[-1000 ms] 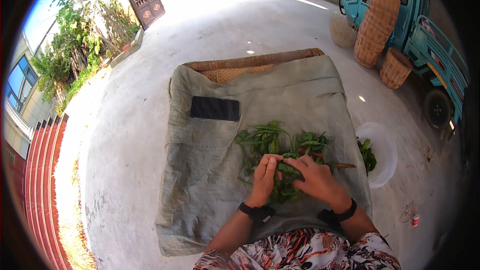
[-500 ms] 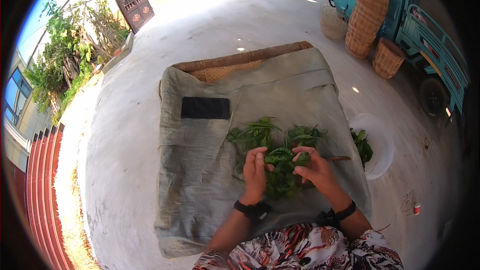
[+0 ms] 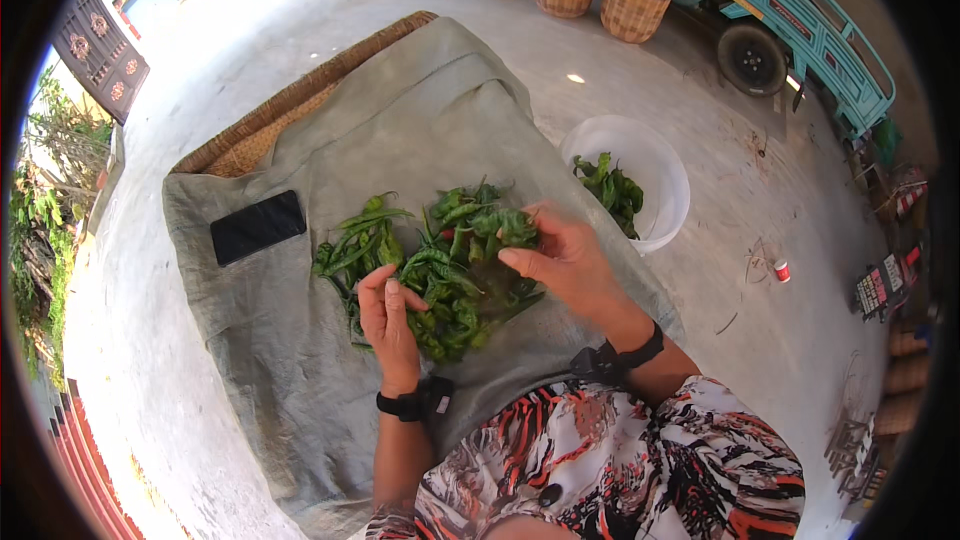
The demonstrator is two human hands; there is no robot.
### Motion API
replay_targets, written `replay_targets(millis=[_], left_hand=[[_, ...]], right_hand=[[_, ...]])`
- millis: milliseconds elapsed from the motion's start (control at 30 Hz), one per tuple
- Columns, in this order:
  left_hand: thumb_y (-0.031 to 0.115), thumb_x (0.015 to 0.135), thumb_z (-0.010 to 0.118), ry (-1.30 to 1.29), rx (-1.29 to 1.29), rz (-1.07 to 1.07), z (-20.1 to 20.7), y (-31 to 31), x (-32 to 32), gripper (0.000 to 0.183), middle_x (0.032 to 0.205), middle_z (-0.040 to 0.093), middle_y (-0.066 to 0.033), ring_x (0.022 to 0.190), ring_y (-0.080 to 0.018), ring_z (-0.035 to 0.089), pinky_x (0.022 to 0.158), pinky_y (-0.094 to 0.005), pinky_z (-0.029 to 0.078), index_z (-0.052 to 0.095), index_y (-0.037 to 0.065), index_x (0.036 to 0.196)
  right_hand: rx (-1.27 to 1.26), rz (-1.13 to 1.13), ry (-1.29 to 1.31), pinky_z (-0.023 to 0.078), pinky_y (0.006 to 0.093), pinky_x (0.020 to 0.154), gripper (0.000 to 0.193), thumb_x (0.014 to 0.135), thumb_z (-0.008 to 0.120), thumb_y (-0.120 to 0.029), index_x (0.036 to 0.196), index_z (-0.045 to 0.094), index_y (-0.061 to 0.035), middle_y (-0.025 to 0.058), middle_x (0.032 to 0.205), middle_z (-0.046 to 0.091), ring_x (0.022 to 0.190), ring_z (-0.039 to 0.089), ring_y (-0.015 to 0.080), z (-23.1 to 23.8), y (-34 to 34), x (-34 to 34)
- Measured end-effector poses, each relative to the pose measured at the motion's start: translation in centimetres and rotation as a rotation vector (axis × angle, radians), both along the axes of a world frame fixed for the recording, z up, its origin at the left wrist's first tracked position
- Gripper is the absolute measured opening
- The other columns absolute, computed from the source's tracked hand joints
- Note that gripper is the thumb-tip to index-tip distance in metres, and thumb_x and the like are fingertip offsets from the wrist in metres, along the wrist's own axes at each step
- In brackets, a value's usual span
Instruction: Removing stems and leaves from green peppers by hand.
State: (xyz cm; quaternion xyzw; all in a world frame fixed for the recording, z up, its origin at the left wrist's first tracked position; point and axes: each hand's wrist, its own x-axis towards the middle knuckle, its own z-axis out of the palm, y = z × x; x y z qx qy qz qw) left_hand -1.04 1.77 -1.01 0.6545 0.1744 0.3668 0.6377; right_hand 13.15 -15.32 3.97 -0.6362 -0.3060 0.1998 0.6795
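Note:
A pile of wrinkled green peppers (image 3: pixel 455 285) lies on a grey-green cloth (image 3: pixel 400 140) spread over a woven basket (image 3: pixel 300 95). My right hand (image 3: pixel 570 265) is raised over the pile's right side, pinching a green pepper (image 3: pixel 515 228) between thumb and fingers. Beside the pile's left edge is my left hand (image 3: pixel 392 330), its fingers loosely bent and apart, with nothing visible in them. To the right, a white bucket (image 3: pixel 672 185) stands on the ground with green peppers (image 3: pixel 610 190) inside; their shapes are partly hidden in shadow.
A black phone (image 3: pixel 258 228) lies on the cloth's left part. Wicker baskets (image 3: pixel 635 5) and a teal cargo tricycle (image 3: pixel 780 10) stand at the far right. A small red-and-white cup (image 3: pixel 782 270) is on the concrete right of the bucket.
The view has swung to the right, bringing more of the bucket into sight. My hands have moved apart; my right hand has shifted toward the bucket side with a pepper.

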Motion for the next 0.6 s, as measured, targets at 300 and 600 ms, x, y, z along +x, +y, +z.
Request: replay_targets(millis=[300, 600], left_hand=[[0.016, 0.097, 0.05, -0.002, -0.051, -0.061, 0.0, -0.2, -0.4, 0.018, 0.072, 0.054, -0.0003, 0.065, -0.007, 0.05, 0.062, -0.0216, 0.04, 0.053, 0.004, 0.109], [0.016, 0.09, 0.061, 0.043, -0.079, -0.393, 1.2, -1.0, -0.5, 0.028, 0.074, 0.054, 0.0012, 0.059, -0.0059, 0.048, 0.054, -0.0207, 0.04, 0.052, 0.004, 0.114]], right_hand=[[-0.445, -0.753, -0.458, 0.047, 0.0251, 0.067, 0.034, 0.081, 0.07, -0.023, 0.106, 0.06, -0.0012, 0.0087, 0.106, 0.057, 0.071, 0.059, 0.0143, 0.7, -5.7, 5.1], [-0.545, 0.003, -0.746, 0.048, 0.0309, 0.06, 0.037, 0.079, 0.069, -0.032, 0.104, 0.061, -0.0065, 0.0084, 0.091, 0.062, 0.069, 0.06, 0.0206, 1.0, -0.5, -1.3]])
